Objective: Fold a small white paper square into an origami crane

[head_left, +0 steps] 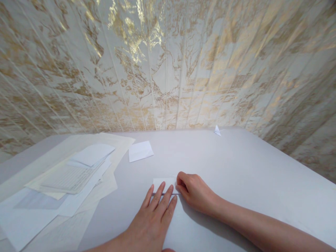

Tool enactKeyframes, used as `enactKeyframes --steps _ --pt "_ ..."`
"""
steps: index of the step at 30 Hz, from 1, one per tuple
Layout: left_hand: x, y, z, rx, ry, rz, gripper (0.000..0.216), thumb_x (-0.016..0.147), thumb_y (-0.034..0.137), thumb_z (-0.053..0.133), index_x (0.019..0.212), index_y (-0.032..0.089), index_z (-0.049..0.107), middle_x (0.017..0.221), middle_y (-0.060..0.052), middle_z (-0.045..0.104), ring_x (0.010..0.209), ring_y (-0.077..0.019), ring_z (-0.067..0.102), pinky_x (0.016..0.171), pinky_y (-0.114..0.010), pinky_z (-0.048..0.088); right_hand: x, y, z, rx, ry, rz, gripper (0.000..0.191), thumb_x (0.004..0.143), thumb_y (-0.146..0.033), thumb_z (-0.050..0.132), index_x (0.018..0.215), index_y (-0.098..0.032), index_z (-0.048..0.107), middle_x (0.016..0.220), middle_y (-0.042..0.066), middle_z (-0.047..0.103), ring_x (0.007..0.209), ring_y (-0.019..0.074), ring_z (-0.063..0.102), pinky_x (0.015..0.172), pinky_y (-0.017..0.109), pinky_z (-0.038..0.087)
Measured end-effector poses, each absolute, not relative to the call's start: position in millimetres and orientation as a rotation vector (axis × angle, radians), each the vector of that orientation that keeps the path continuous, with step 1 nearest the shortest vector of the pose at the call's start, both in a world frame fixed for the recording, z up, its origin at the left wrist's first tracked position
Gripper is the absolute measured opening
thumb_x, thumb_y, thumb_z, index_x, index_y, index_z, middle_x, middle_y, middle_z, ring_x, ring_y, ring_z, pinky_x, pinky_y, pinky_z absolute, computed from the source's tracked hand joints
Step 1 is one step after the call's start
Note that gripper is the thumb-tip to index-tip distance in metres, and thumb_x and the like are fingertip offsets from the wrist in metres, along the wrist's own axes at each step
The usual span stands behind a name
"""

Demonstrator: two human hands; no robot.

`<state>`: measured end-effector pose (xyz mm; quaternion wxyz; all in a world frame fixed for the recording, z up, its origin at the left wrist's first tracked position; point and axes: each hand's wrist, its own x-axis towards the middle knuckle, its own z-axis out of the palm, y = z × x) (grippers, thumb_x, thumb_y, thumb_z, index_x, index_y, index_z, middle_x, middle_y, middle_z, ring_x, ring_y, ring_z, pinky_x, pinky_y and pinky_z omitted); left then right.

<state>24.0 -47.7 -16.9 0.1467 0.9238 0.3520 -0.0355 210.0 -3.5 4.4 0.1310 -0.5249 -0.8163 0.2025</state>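
A small folded white paper (165,182) lies on the white table (236,168) near the front middle. My left hand (154,217) lies flat on the paper's near edge with its fingers stretched out and close together. My right hand (195,192) sits at the paper's right end, fingers curled and pinched against that edge. Part of the paper is hidden under both hands.
A loose white paper square (140,151) lies further back. A pile of sheets and lined paper (68,175) covers the table's left side. A small folded paper figure (217,131) stands at the back by the gold-patterned wall (168,63).
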Motion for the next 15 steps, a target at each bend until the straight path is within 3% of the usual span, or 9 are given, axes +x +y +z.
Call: enactKeyframes --steps 15 --pt "23.6 -46.3 -23.6 2.621 1.024 -0.075 0.088 0.071 0.069 0.036 0.138 0.014 0.019 0.143 -0.019 0.004 0.131 -0.0385 -0.001 0.102 -0.063 0.007 210.2 -2.7 3.1 -1.53 -2.362 0.599 0.012 0.079 -0.015 0.044 0.078 -0.016 0.056 0.07 0.005 0.063 0.06 0.0128 0.054 0.056 0.021 0.033"
